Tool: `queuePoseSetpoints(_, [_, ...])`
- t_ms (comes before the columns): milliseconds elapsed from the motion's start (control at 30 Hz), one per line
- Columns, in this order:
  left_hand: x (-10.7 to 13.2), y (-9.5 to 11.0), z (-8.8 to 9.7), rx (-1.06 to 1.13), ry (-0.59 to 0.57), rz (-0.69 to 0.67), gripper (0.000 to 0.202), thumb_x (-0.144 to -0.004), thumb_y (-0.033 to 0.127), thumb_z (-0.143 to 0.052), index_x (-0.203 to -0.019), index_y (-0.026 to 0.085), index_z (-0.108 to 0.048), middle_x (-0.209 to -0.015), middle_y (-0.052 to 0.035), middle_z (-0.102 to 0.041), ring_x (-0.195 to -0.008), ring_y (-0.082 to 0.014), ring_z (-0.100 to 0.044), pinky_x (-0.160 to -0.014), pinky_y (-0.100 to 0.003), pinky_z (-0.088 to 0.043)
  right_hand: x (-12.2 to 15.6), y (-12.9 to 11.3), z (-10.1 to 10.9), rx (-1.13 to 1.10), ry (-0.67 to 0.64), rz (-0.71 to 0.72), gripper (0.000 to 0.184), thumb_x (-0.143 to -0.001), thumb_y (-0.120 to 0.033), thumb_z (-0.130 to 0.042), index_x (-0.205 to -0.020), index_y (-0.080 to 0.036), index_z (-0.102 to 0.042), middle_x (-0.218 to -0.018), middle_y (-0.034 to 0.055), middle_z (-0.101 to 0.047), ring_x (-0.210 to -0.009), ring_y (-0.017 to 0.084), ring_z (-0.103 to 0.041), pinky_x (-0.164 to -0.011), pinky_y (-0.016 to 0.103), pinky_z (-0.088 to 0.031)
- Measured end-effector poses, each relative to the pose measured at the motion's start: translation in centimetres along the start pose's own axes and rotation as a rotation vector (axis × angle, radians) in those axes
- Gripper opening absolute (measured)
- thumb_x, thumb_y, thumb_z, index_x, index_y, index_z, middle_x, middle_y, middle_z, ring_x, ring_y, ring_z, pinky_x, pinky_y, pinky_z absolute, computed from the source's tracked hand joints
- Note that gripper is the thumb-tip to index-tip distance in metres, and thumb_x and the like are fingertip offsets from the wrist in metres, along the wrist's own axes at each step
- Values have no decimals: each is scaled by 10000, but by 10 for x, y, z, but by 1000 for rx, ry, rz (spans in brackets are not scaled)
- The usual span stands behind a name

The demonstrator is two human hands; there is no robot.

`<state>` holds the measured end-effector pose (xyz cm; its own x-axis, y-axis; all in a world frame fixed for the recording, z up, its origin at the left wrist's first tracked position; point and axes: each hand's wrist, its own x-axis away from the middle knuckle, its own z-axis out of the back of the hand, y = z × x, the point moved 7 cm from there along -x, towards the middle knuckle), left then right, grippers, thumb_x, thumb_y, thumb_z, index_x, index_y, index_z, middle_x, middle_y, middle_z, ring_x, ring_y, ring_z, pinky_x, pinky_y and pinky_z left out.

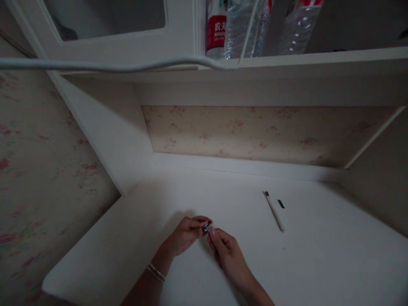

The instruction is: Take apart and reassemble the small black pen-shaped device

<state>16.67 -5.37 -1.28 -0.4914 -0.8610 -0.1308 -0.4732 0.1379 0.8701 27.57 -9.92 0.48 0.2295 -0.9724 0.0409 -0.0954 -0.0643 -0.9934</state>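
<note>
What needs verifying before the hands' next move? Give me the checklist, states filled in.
1. Left hand fingertips on the small shiny object: ok.
2. Right hand fingertips at it too: ok.
3. Object's details readable: not ok, too small and dim.
4. White pen-like stick lying apart from both hands: ok.
5. Small dark piece beside the stick, not touching it: ok.
6. Firmness of grip: cannot tell.

Dim light falls on floral wallpaper (236,127) and white desk (318,263).

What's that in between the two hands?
A small silver-and-dark thing, too small to name. The left hand pinches it and the right hand's fingertips meet its edge. You can see it in the head view.
</note>
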Motion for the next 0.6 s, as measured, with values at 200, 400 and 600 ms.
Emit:
queuePoseSetpoints(200, [0, 2, -4, -29, -20, -11, 228, -697, 310, -752, -889, 186, -748, -1083, -122, -612, -822, -165, -561, -741, -292, -422, 2, 1, -10, -214, -155, -125, 468, -827, -630, -482, -684, -186, -446, -488, -98, -313, -312, 26, -178, -284, 175, -111])
queuePoseSetpoints(400, [-2, 6, -8, 11, -11, -29, 227, -696, 296, -754, -892, 184, -746, -1109, -115, -601, -745, -132, -542, -700, -281, -421, 1, -1, -8, -217, -150, -71, 476, -859, -618, -439, -709, -168, -482, -505, -87, -371, -318, 25, -221, -285, 154, -184])
queuePoseSetpoints(600, [-1, 6, -6, 82, 9, -36, 245, -698, 248, -757, -935, 193, -734, -1128, -115, -605, -806, -148, -554, -708, -275, -435, 2, -5, -6, -142, -143, -62, 473, -887, -598, -400, -714, -169, -500, -440, -83, -385, -332, 47, -237, -314, 161, -204])
